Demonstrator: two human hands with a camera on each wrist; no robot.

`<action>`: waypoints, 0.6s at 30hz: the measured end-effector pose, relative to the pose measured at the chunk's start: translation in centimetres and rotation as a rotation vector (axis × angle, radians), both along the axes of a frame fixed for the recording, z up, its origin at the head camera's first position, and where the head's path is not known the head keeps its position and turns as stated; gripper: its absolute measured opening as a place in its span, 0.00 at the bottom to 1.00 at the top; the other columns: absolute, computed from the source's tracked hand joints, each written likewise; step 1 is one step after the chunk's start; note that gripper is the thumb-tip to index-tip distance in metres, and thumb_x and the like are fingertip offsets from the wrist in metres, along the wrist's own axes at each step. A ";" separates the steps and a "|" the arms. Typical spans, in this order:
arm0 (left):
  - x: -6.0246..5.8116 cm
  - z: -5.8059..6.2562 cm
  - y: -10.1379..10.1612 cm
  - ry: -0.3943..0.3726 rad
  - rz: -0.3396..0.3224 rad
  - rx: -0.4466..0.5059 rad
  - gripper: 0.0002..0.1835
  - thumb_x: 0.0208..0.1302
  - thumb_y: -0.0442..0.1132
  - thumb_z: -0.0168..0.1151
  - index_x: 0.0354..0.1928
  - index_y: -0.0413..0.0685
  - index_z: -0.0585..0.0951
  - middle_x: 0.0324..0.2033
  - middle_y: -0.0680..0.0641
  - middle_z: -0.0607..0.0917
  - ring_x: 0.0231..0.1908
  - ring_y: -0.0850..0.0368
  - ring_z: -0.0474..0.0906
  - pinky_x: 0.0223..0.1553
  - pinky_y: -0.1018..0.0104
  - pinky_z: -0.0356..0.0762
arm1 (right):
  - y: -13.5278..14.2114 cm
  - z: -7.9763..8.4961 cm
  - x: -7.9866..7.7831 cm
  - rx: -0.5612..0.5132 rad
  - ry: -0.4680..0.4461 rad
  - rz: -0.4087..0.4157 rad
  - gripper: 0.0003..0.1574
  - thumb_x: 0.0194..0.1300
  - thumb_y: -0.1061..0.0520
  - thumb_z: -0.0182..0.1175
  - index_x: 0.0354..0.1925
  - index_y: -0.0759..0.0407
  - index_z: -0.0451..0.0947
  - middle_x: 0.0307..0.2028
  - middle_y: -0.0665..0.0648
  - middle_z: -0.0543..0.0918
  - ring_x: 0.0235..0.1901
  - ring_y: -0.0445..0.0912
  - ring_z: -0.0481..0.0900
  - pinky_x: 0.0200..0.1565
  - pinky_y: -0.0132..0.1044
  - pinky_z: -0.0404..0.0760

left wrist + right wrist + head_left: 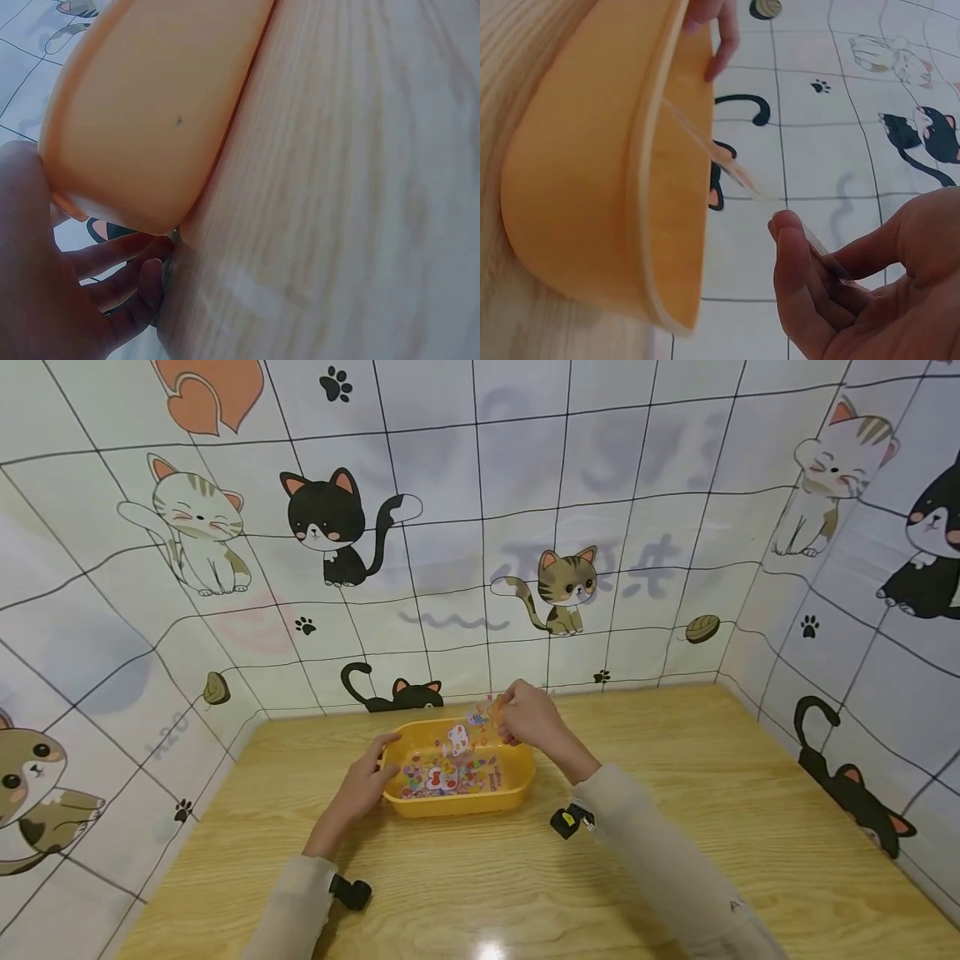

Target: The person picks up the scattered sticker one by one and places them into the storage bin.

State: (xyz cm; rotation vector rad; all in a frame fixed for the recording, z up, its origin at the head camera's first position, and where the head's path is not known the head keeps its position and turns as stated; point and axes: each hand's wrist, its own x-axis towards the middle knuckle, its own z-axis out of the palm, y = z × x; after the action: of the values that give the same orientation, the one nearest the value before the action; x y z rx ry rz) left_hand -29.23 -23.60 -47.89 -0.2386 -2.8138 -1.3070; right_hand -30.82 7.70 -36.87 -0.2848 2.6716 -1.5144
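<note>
A yellow plastic basin [465, 807] stands on the table, holding clear plastic with colourful printed figures and small bright shapes [442, 778]. My left hand [363, 783] grips the basin's left end; the left wrist view shows its thumb at the rim and its fingers low along the outside wall. Above the basin's right side, my right hand [529, 723] pinches a thin, clear, printed plastic sheet [459, 739] between thumb and fingers. Seen edge-on in the right wrist view, the sheet [718, 156] slants from the hand into the basin. Whether it is one layer or a pouch, I cannot tell.
The pale wooden table [480, 868] reaches back to a white grid-patterned cloth wall [450, 552] printed with cats and paw marks. More of this cloth runs along both sides. Black wrist straps [351, 892] sit on both sleeves.
</note>
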 end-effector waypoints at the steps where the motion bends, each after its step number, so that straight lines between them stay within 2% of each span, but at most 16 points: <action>1: 0.0 0.0 -0.1 0.001 0.001 0.000 0.28 0.77 0.42 0.52 0.76 0.62 0.64 0.67 0.35 0.76 0.56 0.42 0.79 0.54 0.51 0.81 | -0.4 -0.2 -0.1 0.001 -0.016 0.015 0.16 0.73 0.64 0.53 0.56 0.67 0.70 0.34 0.67 0.88 0.26 0.56 0.88 0.30 0.40 0.87; 6: 0.1 0.1 -0.1 0.008 0.000 -0.005 0.28 0.76 0.42 0.53 0.76 0.60 0.65 0.67 0.36 0.76 0.56 0.42 0.79 0.55 0.49 0.81 | -2.2 -1.0 -0.2 0.000 -0.080 0.060 0.20 0.69 0.67 0.56 0.58 0.65 0.67 0.30 0.65 0.86 0.27 0.58 0.87 0.32 0.43 0.87; 9: 0.1 0.1 0.0 0.012 0.000 -0.007 0.28 0.76 0.41 0.53 0.76 0.60 0.65 0.67 0.37 0.77 0.56 0.42 0.79 0.55 0.50 0.80 | -3.0 -1.3 -0.3 0.039 -0.084 0.078 0.22 0.69 0.67 0.55 0.59 0.66 0.65 0.29 0.64 0.84 0.27 0.58 0.87 0.32 0.45 0.87; 11: 0.1 0.1 -0.1 0.012 -0.002 -0.008 0.28 0.76 0.41 0.53 0.76 0.60 0.65 0.67 0.37 0.76 0.55 0.43 0.78 0.54 0.51 0.80 | -3.5 -1.4 -0.5 0.074 -0.092 0.084 0.26 0.71 0.64 0.54 0.63 0.69 0.62 0.29 0.64 0.85 0.29 0.62 0.88 0.34 0.49 0.88; 14: 0.1 0.1 -0.1 0.013 0.003 -0.009 0.28 0.76 0.41 0.53 0.76 0.60 0.65 0.66 0.37 0.77 0.53 0.44 0.78 0.51 0.55 0.79 | -4.1 -1.5 -0.8 0.129 -0.118 0.089 0.39 0.73 0.64 0.50 0.75 0.70 0.48 0.25 0.64 0.85 0.31 0.66 0.88 0.37 0.54 0.88; 16: 0.2 0.1 -0.1 0.013 0.005 -0.008 0.28 0.76 0.41 0.53 0.76 0.61 0.65 0.65 0.37 0.77 0.52 0.44 0.79 0.48 0.57 0.79 | -4.5 -1.5 -1.0 0.160 -0.144 0.089 0.47 0.73 0.64 0.50 0.80 0.68 0.37 0.23 0.64 0.85 0.28 0.65 0.88 0.38 0.56 0.88; 18: 0.2 0.1 -0.1 0.011 0.004 -0.005 0.28 0.76 0.41 0.53 0.76 0.61 0.65 0.65 0.37 0.78 0.52 0.44 0.79 0.47 0.58 0.79 | -4.8 -1.4 -1.1 0.209 -0.159 0.093 0.51 0.73 0.65 0.47 0.81 0.67 0.29 0.22 0.64 0.85 0.23 0.61 0.87 0.39 0.56 0.88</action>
State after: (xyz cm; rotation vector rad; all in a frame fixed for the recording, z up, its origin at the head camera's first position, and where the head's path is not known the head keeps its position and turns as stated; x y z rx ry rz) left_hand -29.07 -23.70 -47.83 -0.2397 -2.8073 -1.2936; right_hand -31.94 2.90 -38.26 -0.2601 2.6216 -1.1678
